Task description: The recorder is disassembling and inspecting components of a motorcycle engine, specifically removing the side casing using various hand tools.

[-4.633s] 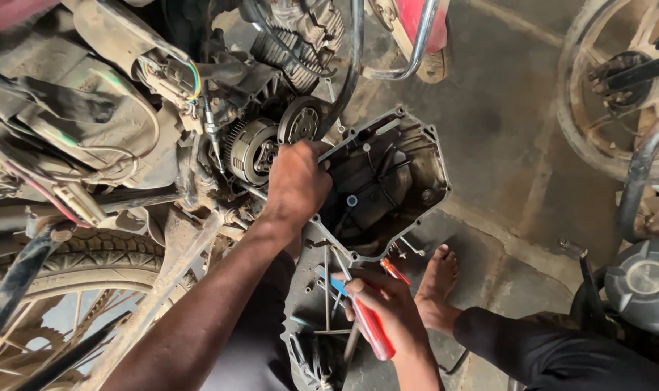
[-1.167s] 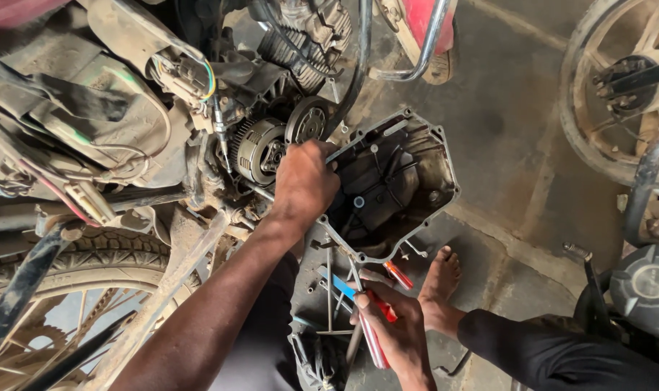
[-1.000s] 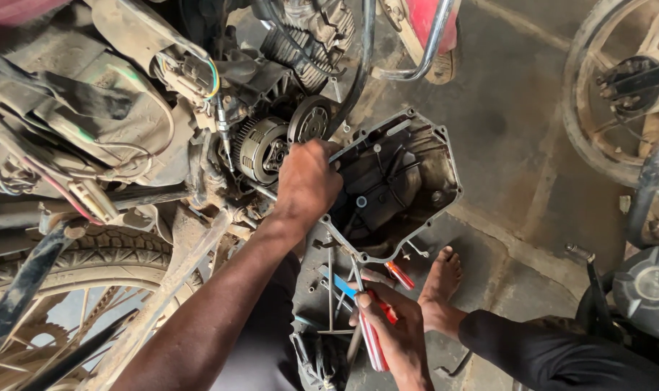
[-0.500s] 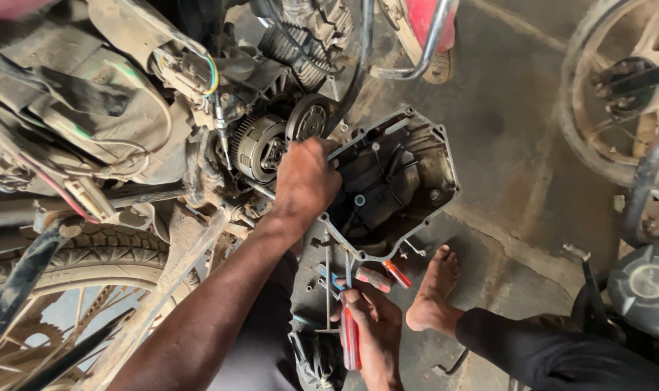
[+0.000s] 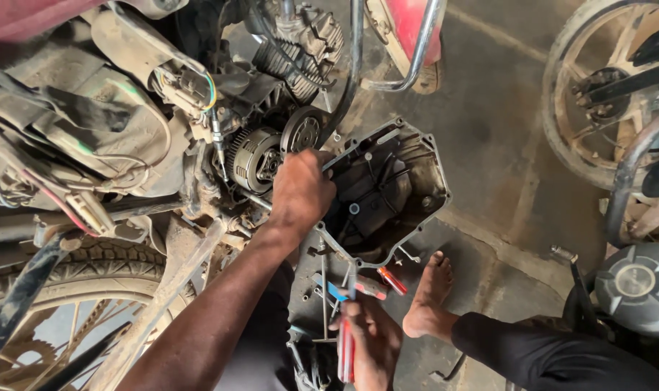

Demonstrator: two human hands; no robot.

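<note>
Two hands: left hand (image 5: 300, 190) grips one engine cover (image 5: 387, 195), right hand (image 5: 369, 340) clasps one red-handled tool (image 5: 346, 347).

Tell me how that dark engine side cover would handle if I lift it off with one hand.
The engine cover looks like cast metal: probably stiff and fairly heavy. Its greasy inside suggests a slippery hold. The left hand holds one edge only, so it may swing.

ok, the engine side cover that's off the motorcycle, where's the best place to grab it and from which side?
Probably by the bare flange rim on the far side of the engine side cover, coming in from the right. It lies open side up, so the rim is exposed all round. The left hand already holds the near edge; the right hand is busy with a red-handled tool.
</note>
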